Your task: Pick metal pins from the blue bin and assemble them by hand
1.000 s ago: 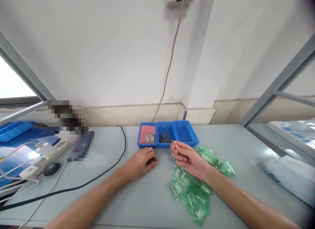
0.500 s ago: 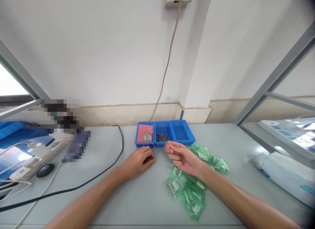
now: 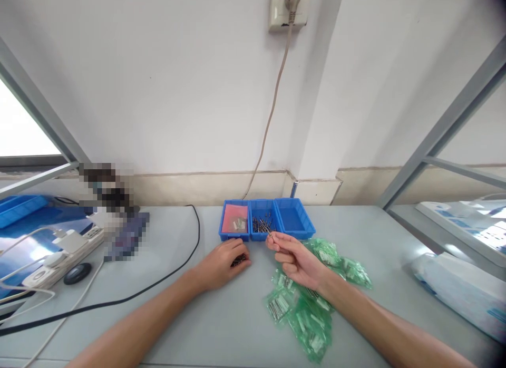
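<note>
My left hand (image 3: 226, 262) rests on the table, its fingers curled around several small dark metal pins (image 3: 238, 260) that show in the gap by the thumb. My right hand (image 3: 294, 254) pinches a thin metal pin (image 3: 270, 233) between thumb and fingertips at the front edge of the middle blue bin (image 3: 263, 202). Loose metal pins (image 3: 261, 224) lie in that bin. On its left, another blue bin (image 3: 222, 220) holds a pink sheet (image 3: 233, 214) and a clear bag of small parts (image 3: 238, 224). The right blue bin (image 3: 292, 218) shows its bare bottom.
Green plastic bags (image 3: 312, 326) of small metal parts lie under and around my right forearm. A black cable (image 3: 158, 283) crosses the table on the left, near a computer mouse (image 3: 77, 273) and a power strip (image 3: 43, 273). A white-blue package (image 3: 462, 289) lies at right.
The view has tilted slightly upward, so the bins and table sit a little lower in it. Both hands keep nearly the same place and grip.
</note>
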`<action>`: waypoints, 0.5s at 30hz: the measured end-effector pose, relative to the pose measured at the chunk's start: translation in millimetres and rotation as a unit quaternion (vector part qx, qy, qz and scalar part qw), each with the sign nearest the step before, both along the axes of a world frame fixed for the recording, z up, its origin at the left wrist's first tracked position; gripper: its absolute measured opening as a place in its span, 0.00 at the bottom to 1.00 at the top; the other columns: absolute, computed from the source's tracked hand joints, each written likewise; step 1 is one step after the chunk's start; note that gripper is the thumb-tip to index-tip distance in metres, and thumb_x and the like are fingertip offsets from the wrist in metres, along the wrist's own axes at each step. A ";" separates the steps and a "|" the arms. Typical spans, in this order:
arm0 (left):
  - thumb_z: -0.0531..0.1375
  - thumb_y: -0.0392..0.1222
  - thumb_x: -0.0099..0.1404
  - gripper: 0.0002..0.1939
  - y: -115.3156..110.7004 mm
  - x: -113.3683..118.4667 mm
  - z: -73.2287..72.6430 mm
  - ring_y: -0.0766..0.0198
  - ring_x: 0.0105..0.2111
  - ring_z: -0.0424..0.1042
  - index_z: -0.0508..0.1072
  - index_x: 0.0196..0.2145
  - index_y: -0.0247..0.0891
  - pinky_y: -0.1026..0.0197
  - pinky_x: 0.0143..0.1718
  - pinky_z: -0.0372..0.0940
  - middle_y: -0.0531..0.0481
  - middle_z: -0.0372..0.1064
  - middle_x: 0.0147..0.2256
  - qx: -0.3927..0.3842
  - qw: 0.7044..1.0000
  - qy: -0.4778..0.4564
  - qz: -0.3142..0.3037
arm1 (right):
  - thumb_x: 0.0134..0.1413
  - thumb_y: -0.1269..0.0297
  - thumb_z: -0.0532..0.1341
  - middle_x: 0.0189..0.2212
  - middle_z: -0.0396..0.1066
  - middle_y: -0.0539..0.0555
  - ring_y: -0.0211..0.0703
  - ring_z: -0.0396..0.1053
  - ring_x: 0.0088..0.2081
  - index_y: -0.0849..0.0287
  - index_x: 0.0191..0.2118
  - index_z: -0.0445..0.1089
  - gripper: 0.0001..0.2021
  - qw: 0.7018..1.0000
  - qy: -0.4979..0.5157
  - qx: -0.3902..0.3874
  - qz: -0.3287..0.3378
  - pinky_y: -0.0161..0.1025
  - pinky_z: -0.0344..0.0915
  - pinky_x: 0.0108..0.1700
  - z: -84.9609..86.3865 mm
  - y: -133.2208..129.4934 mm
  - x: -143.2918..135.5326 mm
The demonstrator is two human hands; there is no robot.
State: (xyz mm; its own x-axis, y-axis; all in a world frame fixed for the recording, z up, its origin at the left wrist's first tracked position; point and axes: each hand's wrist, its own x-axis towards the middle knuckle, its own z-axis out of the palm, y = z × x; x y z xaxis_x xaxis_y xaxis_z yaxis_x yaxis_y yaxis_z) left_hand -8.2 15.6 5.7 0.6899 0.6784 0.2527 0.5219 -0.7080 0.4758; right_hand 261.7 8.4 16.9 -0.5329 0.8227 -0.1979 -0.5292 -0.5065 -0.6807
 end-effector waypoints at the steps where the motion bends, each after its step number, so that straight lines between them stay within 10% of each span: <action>1: 0.59 0.42 0.78 0.05 0.0 -0.1 -0.2 0.59 0.41 0.72 0.72 0.42 0.40 0.59 0.43 0.66 0.49 0.71 0.41 -0.001 1.000 0.001 0.000 | 0.55 0.66 0.77 0.31 0.61 0.42 0.22 0.38 0.19 0.61 0.39 0.70 0.16 1.000 0.000 -0.001 -0.002 0.26 0.32 0.15 -0.1 0.0 -0.1; 15: 0.59 0.42 0.79 0.06 -0.4 -0.7 -0.1 0.58 0.41 0.71 0.72 0.42 0.40 0.58 0.43 0.66 0.49 0.71 0.41 -0.001 1.000 -0.001 -0.004 | 0.55 0.65 0.78 0.31 0.61 0.43 0.23 0.36 0.20 0.61 0.37 0.73 0.14 0.999 -0.014 0.018 -0.045 0.25 0.34 0.16 3.0 -3.1 -3.4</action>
